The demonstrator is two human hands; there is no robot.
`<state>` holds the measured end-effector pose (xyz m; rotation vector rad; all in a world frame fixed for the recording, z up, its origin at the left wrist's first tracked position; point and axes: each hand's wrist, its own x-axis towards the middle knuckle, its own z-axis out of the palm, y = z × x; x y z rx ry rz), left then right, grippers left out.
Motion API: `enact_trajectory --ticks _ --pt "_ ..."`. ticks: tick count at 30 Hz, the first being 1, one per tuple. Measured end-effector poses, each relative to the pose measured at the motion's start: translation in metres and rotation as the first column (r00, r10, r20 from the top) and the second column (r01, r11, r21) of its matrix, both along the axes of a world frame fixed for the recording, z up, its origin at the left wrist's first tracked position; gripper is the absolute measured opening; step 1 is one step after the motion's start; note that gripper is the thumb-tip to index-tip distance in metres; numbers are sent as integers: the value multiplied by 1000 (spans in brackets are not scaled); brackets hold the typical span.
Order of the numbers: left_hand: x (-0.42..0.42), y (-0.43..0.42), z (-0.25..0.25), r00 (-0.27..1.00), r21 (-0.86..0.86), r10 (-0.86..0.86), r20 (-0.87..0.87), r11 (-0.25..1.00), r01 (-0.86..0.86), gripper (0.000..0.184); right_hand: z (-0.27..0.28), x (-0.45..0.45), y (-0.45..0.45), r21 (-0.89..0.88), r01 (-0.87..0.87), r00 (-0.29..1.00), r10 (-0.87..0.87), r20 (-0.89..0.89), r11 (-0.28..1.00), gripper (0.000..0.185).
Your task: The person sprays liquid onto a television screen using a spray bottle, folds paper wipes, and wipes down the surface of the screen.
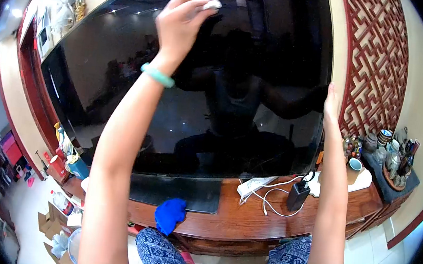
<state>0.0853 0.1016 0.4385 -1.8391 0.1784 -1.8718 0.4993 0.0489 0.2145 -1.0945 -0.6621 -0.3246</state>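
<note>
A large dark television fills the middle of the head view, with a person's reflection on its screen. Near its upper part, my left hand pinches a small white wad between the fingertips. A pale green bangle circles that wrist. At the television's right edge, my right hand rests with its fingers stretched upward, holding nothing visible. A crumpled blue cloth lies at the front edge of the wooden cabinet, below the screen.
A white power strip, cables and a black adapter lie on the cabinet. Farther right are a cup and small teapots and figurines. Red lattice covers the right wall. Open cardboard boxes and bottles stand at lower left.
</note>
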Motion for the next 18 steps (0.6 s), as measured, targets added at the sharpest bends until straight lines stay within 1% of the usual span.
enact_trajectory --ticks 1,2,3,4,6,7,8,10,11,12,14,15,17,18 --pt "24 3 7 999 37 -23 -26 999 24 21 2 -6 -11 -38 -28 999 27 -34 999 69" --pt "45 5 12 1000 96 -12 -24 995 14 20 8 -21 -23 -75 -58 996 53 -69 996 70" --pt "64 -1 11 999 56 -9 -31 998 11 20 9 -30 -27 -74 13 998 -17 -58 997 72" --pt "80 -6 11 999 16 -6 -39 1000 6 20 6 -27 -12 58 100 994 -97 -56 993 74" --pt "104 -1 7 996 51 76 -37 996 -74 19 1 -12 -18 -147 -15 997 3 -82 989 75" --pt "113 10 6 998 129 66 -12 990 -64 18 4 -24 -19 -46 -2 998 -1 -58 999 75" --pt "119 21 1 993 161 117 5 980 -117 18 4 -26 -20 -44 0 998 -3 -64 999 75" --pt "121 25 -7 991 168 131 28 977 -134 20 5 -26 -20 -40 22 999 -23 -30 999 74" --pt "122 26 -11 991 172 132 21 976 -134 20 3 -24 -22 -63 -24 999 22 -35 998 74" --pt "122 27 -16 993 156 117 22 981 -119 21 2 -22 -23 -64 -26 999 23 -40 998 74" --pt "120 27 -27 994 138 109 19 984 -110 21 1 -23 -22 -25 -93 995 92 -34 995 73" --pt "120 25 -32 996 113 93 -1 989 -92 21 2 -27 -24 -26 -99 994 98 -38 995 73" --pt "118 20 -47 996 62 80 -44 995 -78 23 5 -36 -27 52 -129 991 131 -24 990 71" --pt "118 21 -53 996 81 56 -74 995 -50 23 4 -35 -26 50 -132 991 133 -26 990 71"
